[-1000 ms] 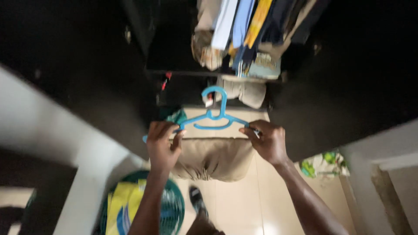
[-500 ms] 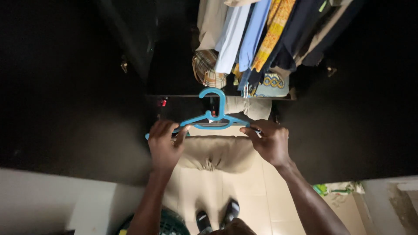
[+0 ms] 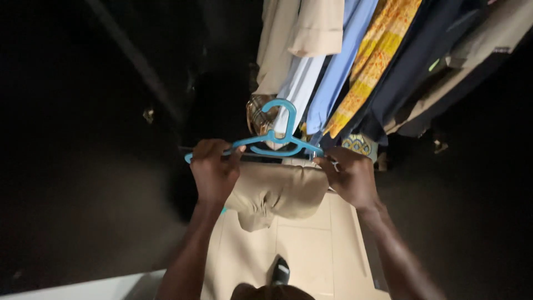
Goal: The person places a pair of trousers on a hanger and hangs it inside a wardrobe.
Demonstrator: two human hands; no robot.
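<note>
Head view: left hand (image 3: 214,173) and right hand (image 3: 351,176) each clamp an end of the blue hanger (image 3: 273,143), beige trousers (image 3: 275,193) draped over its bar, before the hanging clothes (image 3: 355,66). Light load; hanger probably stiff, cloth soft and slide-prone, so bar ends suit the grip.

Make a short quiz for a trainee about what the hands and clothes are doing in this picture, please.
1. True or false: the left hand and the right hand each have a grip on one end of the blue hanger.
2. What colour is the folded garment draped over the hanger?
3. Where do the hanging clothes sit?
A. above the hanger's hook
B. on the floor tiles

Key: 1 true; 2 beige; 3 A.
</note>
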